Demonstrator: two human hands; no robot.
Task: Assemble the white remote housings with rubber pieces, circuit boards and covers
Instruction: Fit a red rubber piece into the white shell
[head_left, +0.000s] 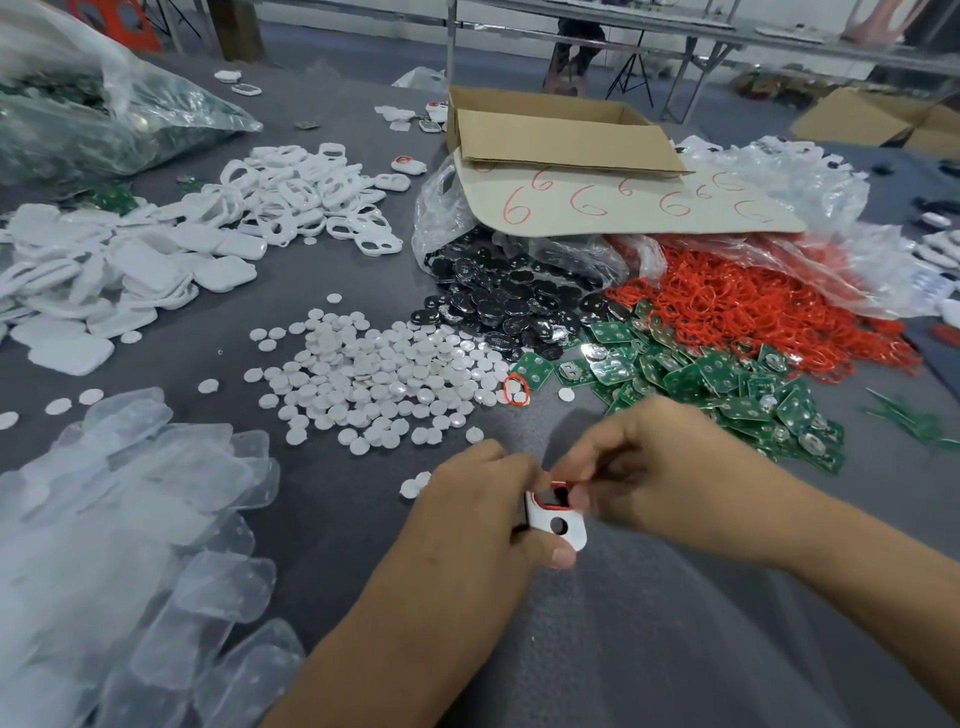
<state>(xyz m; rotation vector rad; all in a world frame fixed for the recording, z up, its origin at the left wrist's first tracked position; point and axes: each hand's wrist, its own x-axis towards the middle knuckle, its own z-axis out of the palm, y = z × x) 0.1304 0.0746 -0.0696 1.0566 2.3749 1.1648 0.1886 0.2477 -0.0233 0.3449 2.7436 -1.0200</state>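
My left hand (483, 506) grips a white remote housing (560, 526) near the green circuit board pile (727, 384); my right hand (662, 467) pinches a red rubber ring (557, 488) into it. Board and cover remain, I judge.

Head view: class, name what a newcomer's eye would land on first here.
The heap of red rubber rings at the right stands out most, with green circuit boards spilled in front of it. At bottom centre, the left hand and right hand both hold a white housing with a red-rimmed opening.
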